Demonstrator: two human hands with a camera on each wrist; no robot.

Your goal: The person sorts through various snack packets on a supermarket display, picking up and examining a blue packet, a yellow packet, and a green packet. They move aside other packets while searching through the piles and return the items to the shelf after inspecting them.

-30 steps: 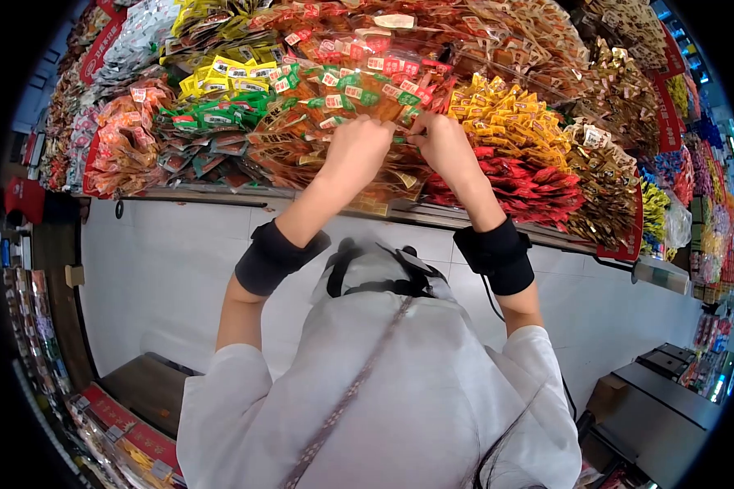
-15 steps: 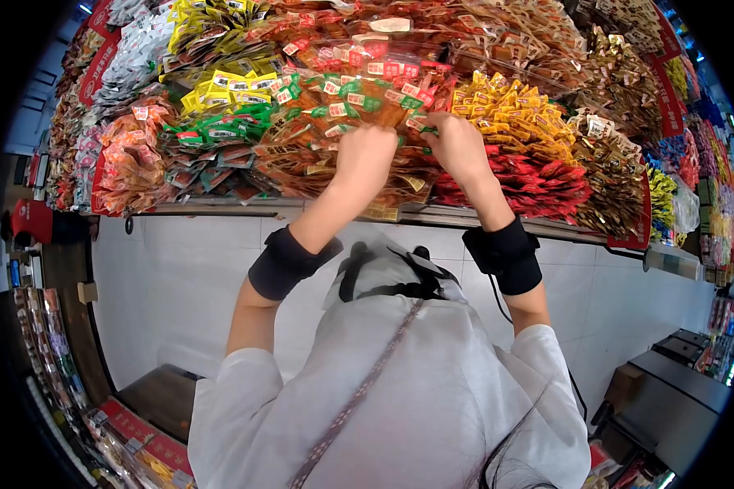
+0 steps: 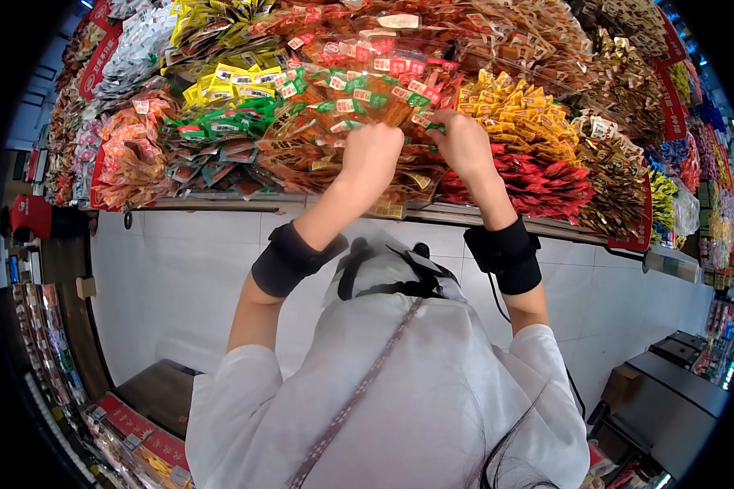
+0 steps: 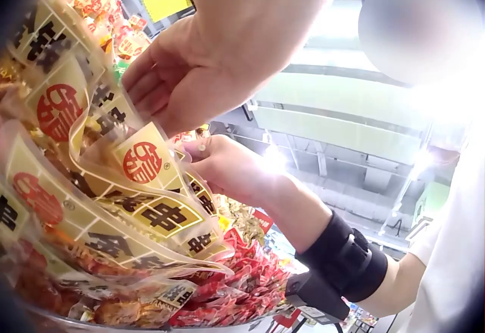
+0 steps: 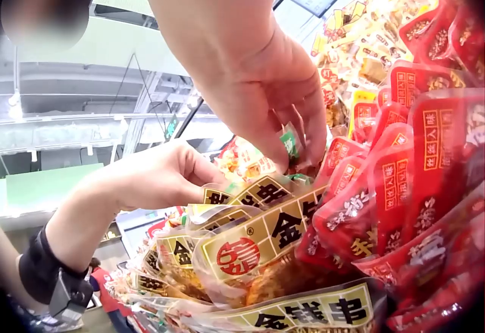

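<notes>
Both hands work close together over a heap of clear snack packets with green-and-white tops (image 3: 355, 95). My right hand (image 3: 465, 148) curls its fingers round a small green-topped packet (image 5: 289, 142), seen in the right wrist view. To its left, my left hand (image 3: 373, 153) bends its fingers down among the packets. The right wrist view has its thumb and fingertips pinching at a packet's upper edge, partly hidden behind the front row. Gold-labelled packets (image 5: 239, 253) stand just below both hands, and red packets (image 5: 394, 174) lie beside the right hand.
Yellow packets (image 3: 506, 106) and red packets (image 3: 530, 183) fill the display to the right. Dark green packets (image 3: 220, 122) and orange ones (image 3: 134, 151) lie left. A ledge (image 3: 432, 215) runs along the display's front. Another person in red (image 3: 31, 218) is at far left.
The head view has shifted slightly, so the display and arms sit a little further right. My hands have drawn slightly apart, the right one moving rightward, both staying at the green-topped packets.
</notes>
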